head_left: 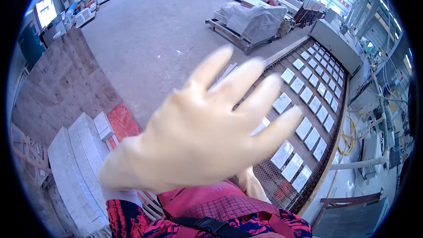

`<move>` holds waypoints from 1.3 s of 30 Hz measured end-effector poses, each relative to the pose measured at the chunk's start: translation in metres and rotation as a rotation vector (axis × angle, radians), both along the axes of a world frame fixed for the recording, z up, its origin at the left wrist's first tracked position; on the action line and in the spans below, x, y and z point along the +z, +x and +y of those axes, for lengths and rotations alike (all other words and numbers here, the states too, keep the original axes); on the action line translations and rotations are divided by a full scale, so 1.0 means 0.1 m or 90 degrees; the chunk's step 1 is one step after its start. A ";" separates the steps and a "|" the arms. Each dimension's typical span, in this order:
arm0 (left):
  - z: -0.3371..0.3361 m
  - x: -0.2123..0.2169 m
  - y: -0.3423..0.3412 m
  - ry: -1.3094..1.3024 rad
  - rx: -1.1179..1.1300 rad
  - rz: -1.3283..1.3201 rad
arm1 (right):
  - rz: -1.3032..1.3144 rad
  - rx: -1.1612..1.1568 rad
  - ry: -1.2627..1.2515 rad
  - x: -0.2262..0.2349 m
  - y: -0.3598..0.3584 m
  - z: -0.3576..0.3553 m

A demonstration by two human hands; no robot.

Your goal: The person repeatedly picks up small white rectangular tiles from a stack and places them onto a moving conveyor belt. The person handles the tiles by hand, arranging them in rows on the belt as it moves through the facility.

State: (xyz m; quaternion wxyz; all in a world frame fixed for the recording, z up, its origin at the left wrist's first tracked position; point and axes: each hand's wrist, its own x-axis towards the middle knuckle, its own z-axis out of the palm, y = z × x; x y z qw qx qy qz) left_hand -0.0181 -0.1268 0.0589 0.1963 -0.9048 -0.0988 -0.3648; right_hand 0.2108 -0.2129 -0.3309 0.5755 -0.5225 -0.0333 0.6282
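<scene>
One pale rubber-gloved hand (pixel 198 136) up front, five fingers spread. Behind it, one long brown mesh conveyor bed (pixel 282 194) — white square marble tiles (pixel 303 128) on it in three rows, too many to count.

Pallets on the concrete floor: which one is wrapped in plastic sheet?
The near pallet, just beyond the raised hand's fingertips. Its load sits under crumpled clear sheet; the stacks behind show bare slabs.
</scene>
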 end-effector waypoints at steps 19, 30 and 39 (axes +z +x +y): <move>-0.46 -2.81 -0.30 -0.767 0.071 0.135 | 0.016 0.000 -0.042 0.27 -0.20 -0.38; -0.65 -3.33 -0.21 -1.114 0.167 0.002 | 0.016 0.035 -0.008 0.38 -0.21 -0.40; -0.78 -3.70 0.18 -1.467 -0.108 -0.117 | 0.031 0.145 0.043 0.32 -0.06 -0.41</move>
